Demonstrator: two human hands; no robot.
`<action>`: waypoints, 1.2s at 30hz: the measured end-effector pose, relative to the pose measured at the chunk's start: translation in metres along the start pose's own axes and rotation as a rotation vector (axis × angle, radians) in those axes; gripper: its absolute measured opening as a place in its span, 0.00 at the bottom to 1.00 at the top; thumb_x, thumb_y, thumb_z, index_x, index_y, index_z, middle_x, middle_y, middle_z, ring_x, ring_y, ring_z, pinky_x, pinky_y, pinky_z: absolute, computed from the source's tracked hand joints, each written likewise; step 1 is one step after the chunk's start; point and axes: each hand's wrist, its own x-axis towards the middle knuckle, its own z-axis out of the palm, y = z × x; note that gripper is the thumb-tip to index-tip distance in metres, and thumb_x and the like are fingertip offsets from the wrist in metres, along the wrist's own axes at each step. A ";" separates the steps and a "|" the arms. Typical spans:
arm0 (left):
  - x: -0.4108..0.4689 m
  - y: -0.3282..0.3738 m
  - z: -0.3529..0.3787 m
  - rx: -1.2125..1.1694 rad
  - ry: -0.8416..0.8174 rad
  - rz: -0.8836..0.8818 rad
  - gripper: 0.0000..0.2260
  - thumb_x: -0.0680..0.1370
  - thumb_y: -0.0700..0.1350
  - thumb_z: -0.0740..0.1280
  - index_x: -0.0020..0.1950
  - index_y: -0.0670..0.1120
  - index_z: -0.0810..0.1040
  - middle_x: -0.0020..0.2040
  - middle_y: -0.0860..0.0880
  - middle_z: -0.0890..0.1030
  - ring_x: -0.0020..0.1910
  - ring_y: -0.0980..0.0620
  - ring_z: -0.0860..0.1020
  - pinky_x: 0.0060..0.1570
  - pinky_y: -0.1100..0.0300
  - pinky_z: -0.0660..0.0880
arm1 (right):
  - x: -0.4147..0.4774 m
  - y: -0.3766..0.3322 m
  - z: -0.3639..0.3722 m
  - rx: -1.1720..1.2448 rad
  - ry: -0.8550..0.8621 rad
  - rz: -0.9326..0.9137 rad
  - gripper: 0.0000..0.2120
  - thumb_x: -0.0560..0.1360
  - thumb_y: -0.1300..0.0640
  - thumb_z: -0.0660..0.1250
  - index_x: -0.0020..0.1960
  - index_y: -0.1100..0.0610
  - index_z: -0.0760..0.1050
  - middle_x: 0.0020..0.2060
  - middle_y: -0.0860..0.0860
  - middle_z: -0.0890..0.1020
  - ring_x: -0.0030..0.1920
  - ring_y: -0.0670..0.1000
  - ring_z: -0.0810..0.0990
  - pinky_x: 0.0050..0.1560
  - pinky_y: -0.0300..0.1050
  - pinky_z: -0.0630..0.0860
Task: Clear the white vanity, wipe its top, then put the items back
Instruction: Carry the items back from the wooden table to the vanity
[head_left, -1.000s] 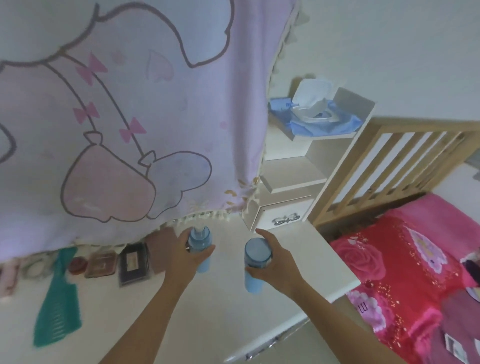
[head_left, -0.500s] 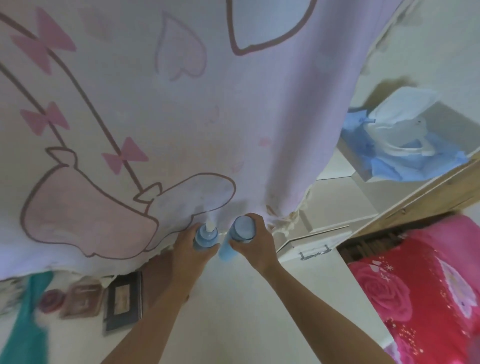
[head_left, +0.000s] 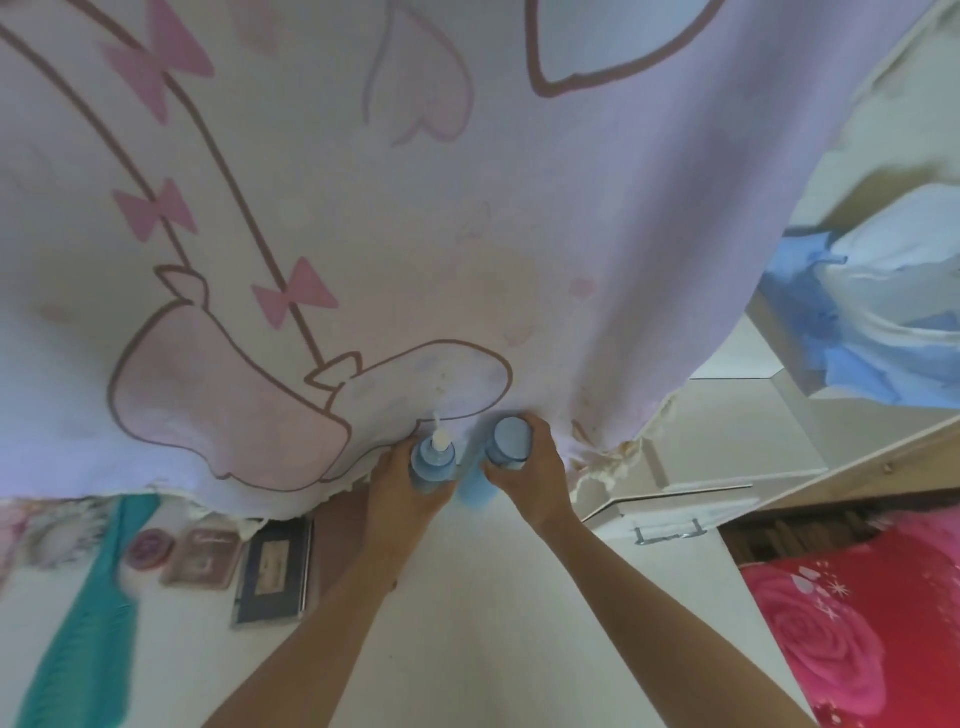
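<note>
From the head camera, the only view we have, our left hand (head_left: 402, 480) is wrapped around a blue pump bottle (head_left: 434, 460) and our right hand (head_left: 527, 470) is wrapped around a blue capped bottle (head_left: 506, 449), the two bottles nearly touching at about 12 o'clock from our arms, close to the back of the white vanity (head_left: 467, 597). A large pale printed cloth (head_left: 363, 234) hangs down over the back of the top, and its fringed hem lies right against our knuckles and the bottle tops. We cannot tell whether either bottle base is resting on the surface, because our hands hide them. At about 9 o'clock lie a teal comb (head_left: 83, 613), a round compact (head_left: 150, 550), a pink case (head_left: 205, 558) and a dark palette (head_left: 272, 577), partly tucked under the hem. At about 2 o'clock a blue tissue holder (head_left: 857, 332) sits on a shelf, and a red floral bedspread (head_left: 857, 623) fills 4 o'clock. The main risk, in our judgement, is the cloth: the pump nozzle could snag in the hem, or the drape could drag a bottle over as we let go. Because the bottles stand so close, releasing one carelessly could knock the other over. If the bases are not yet flat on the top, opening our fingers early would let the bottles drop. A toppled bottle could roll toward the palette or off the front edge.
</note>
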 end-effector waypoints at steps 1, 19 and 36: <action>-0.003 0.000 -0.001 0.043 0.028 0.005 0.27 0.69 0.46 0.72 0.65 0.46 0.68 0.62 0.44 0.74 0.60 0.45 0.73 0.57 0.55 0.70 | -0.001 0.002 -0.001 0.008 -0.007 -0.004 0.32 0.63 0.61 0.77 0.62 0.58 0.66 0.55 0.51 0.74 0.58 0.52 0.73 0.55 0.37 0.70; -0.119 0.015 -0.045 0.231 0.347 0.126 0.18 0.75 0.44 0.66 0.63 0.39 0.72 0.57 0.44 0.76 0.56 0.45 0.73 0.59 0.48 0.70 | -0.084 -0.006 -0.060 -0.366 0.085 -0.807 0.23 0.60 0.56 0.73 0.51 0.50 0.68 0.51 0.57 0.79 0.52 0.54 0.73 0.38 0.45 0.79; -0.349 -0.061 -0.162 0.388 0.856 -0.263 0.21 0.77 0.41 0.64 0.69 0.41 0.67 0.65 0.40 0.72 0.66 0.41 0.66 0.64 0.45 0.65 | -0.232 -0.066 0.055 -0.296 -0.408 -1.149 0.17 0.65 0.46 0.64 0.51 0.51 0.73 0.48 0.57 0.81 0.47 0.57 0.82 0.40 0.50 0.80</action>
